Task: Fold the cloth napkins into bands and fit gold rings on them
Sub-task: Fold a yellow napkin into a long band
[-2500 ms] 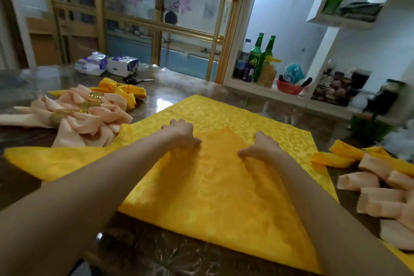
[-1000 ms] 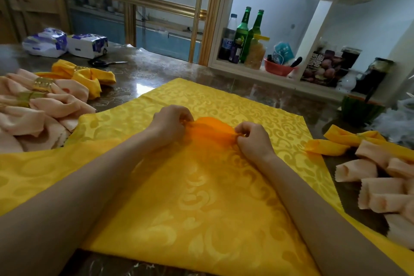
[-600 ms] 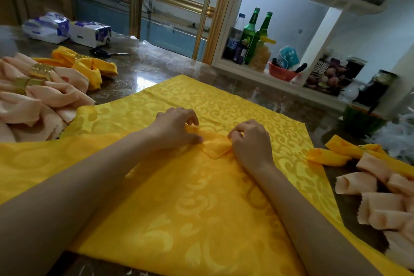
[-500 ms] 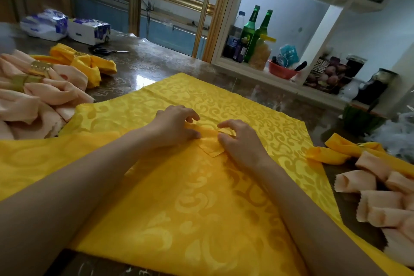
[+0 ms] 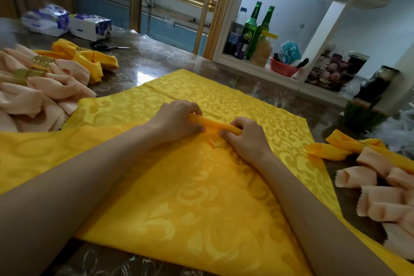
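Gripping the rolled fold (image 5: 216, 125) of the yellow napkin (image 5: 201, 204) at both ends, I hold it raised slightly off the flat part of the cloth. My left hand (image 5: 177, 120) curls its fingers (image 5: 190, 107) over the far side of the roll's left end, with the thumb set against the near side. My right hand (image 5: 246, 139) clasps the right end: the fingers wrap over the top, and the tip of the roll shows at the index knuckle. Both hands are closed around the fabric; neither palm lies flat. The hands sit close together, with a short length of roll exposed between them. A small crumpled corner of cloth shows just below the roll, beside my right thumb. The napkin lies spread on the dark glossy table (image 5: 170, 60), directly in front of me, patterned face up, with its near part doubled over toward the middle. To my left, at the napkin's edge, lies a heap of peach napkins (image 5: 51, 89) fitted with gold rings (image 5: 39, 60); beyond it rests a second yellow napkin (image 5: 89, 60), and scissors (image 5: 107, 46) behind that. To my right, near the cloth's edge, lie a folded yellow band (image 5: 336, 151) and a row of folded peach bands (image 5: 367, 192).
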{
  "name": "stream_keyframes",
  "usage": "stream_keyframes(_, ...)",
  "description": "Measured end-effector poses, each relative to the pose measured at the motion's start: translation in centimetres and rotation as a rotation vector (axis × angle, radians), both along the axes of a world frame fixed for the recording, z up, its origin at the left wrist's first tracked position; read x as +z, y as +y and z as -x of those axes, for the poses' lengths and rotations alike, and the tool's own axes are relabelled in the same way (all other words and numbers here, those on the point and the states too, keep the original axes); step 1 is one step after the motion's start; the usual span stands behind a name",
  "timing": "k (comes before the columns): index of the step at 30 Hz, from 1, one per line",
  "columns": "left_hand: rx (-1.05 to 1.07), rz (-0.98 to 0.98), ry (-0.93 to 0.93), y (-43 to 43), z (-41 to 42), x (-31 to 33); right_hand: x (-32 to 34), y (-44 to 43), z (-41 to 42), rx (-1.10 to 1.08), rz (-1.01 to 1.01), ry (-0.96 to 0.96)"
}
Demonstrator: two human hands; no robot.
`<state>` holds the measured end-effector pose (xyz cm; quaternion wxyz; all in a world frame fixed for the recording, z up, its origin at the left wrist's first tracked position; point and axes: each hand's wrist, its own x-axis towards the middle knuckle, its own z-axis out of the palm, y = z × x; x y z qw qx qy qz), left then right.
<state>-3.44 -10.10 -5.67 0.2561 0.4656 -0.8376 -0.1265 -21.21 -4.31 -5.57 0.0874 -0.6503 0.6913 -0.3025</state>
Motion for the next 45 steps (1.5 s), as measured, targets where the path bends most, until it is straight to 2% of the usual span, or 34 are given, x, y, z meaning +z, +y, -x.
stream_keyframes(3, -0.017, 0.019, -0.023, 0.0, 0.0, 0.0, -0.2, 0.2, -0.6, 0.021, 0.057, 0.133)
stream_keyframes(11, -0.106, 0.22, -0.181, 1.2, 0.5, 0.9, 0.4, 1.3, -1.5, 0.066, 0.066, 0.254)
stream_keyframes(15, -0.136, 0.231, -0.147, 1.8, 0.3, 1.4, 0.4, 1.3, -1.5, 0.068, 0.026, 0.303)
stream_keyframes(18, -0.108, 0.096, -0.145, 1.8, 0.3, 1.3, 0.7, 1.4, -1.5, 0.017, 0.006, 0.281)
stream_keyframes(20, -0.094, -0.016, -0.167, 1.8, 0.5, 1.0, 0.9, 1.3, -1.5, -0.04, 0.037, 0.372)
stream_keyframes(22, -0.089, -0.073, -0.176, 1.5, 0.6, 1.0, 0.8, 1.1, -1.8, -0.006, 0.064, 0.437)
stream_keyframes(25, -0.089, -0.162, -0.122, 1.1, 0.4, 0.9, 0.0, 1.0, -2.6, 0.18, -0.118, 0.314)
stream_keyframes(27, -0.092, -0.197, -0.074, 0.9, 0.2, 0.7, -0.4, 0.8, -2.6, 0.22, -0.28, 0.319)
stream_keyframes(29, -0.088, -0.162, -0.088, 0.7, 0.1, 0.6, -0.4, 0.7, -2.2, 0.214, -0.33, 0.25)
stream_keyframes(32, -0.082, -0.079, -0.128, 0.6, -0.2, 0.6, 0.3, 0.9, -1.5, 0.208, -0.232, 0.098)
stream_keyframes(34, -0.085, -0.069, -0.137, 0.5, -0.5, 0.7, 1.1, 1.2, -1.1, 0.172, -0.149, 0.12)
stream_keyframes(38, -0.069, -0.094, -0.117, 0.8, -0.2, 1.1, 2.4, 1.4, -0.5, 0.162, -0.177, 0.115)
stream_keyframes(41, -0.034, 0.004, -0.147, 1.5, 0.2, 1.5, 2.3, 1.6, -1.3, 0.151, -0.08, 0.172)
stream_keyframes(45, -0.019, 0.18, -0.322, 3.0, 0.6, 2.4, 2.0, 1.9, -2.3, 0.18, -0.027, 0.372)
